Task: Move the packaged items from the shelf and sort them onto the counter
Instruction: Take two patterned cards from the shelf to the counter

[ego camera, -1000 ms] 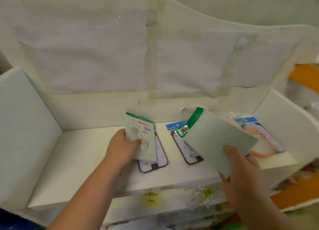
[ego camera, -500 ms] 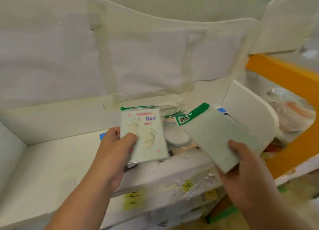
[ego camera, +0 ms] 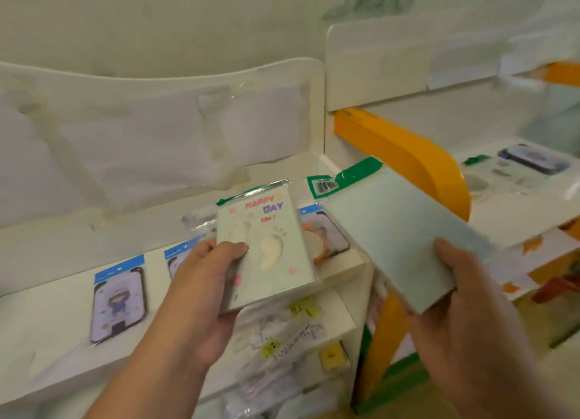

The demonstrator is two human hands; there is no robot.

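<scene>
The left hand (ego camera: 201, 296) grips a footprint card pack (ego camera: 266, 249) by its lower left corner, thumb on the front, holding it above the front edge of the white shelf (ego camera: 47, 318). The pack faces up, showing 2 pale footprints and the words "HAPPY DAY". The right hand (ego camera: 470, 321) holds a second pack (ego camera: 398, 230) with its plain pale back up, thumb pressed near the lower right corner; its green header with a barcode sticker points toward the shelf's back right corner. On the shelf lie 2 phone cases in blue-topped bags, one (ego camera: 117, 299) near the front edge, another (ego camera: 175, 258) partly behind the left hand. An orange frame (ego camera: 405, 154) stands right of the shelf.
</scene>
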